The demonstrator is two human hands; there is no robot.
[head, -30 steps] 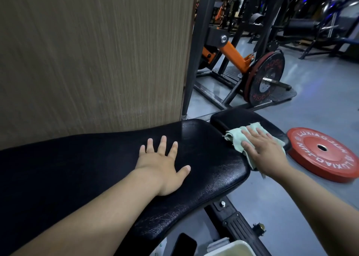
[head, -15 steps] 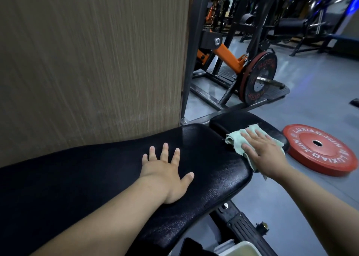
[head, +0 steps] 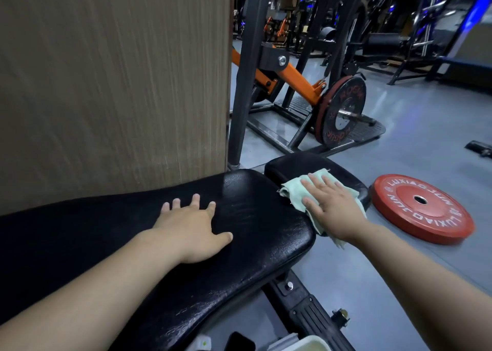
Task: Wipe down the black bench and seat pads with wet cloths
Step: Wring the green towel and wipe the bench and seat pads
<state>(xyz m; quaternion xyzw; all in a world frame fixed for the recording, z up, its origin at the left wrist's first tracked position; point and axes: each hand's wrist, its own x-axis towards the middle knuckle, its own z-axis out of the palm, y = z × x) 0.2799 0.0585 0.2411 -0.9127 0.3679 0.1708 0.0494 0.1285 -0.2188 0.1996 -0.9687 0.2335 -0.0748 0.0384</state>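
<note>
The long black bench pad (head: 253,233) runs from the lower left toward the middle, its vinyl cracked and shiny. Beyond its end sits the smaller black seat pad (head: 298,164). My left hand (head: 194,230) lies flat and open on the bench pad, fingers spread, holding nothing. My right hand (head: 332,206) presses a pale green cloth (head: 292,190) flat onto the seat pad, near the gap between the two pads. Part of the cloth hangs over the seat's near edge.
A brown wall panel (head: 114,84) stands right behind the bench. A red weight plate (head: 423,209) lies on the grey floor to the right. A plate-loaded machine with orange arms (head: 298,81) and a black plate (head: 343,111) stands beyond. A white container (head: 308,345) sits below the bench frame.
My right hand and the cloth have shifted slightly on the seat pad. My left hand stays planted on the bench; the view has tilted upward a little.
</note>
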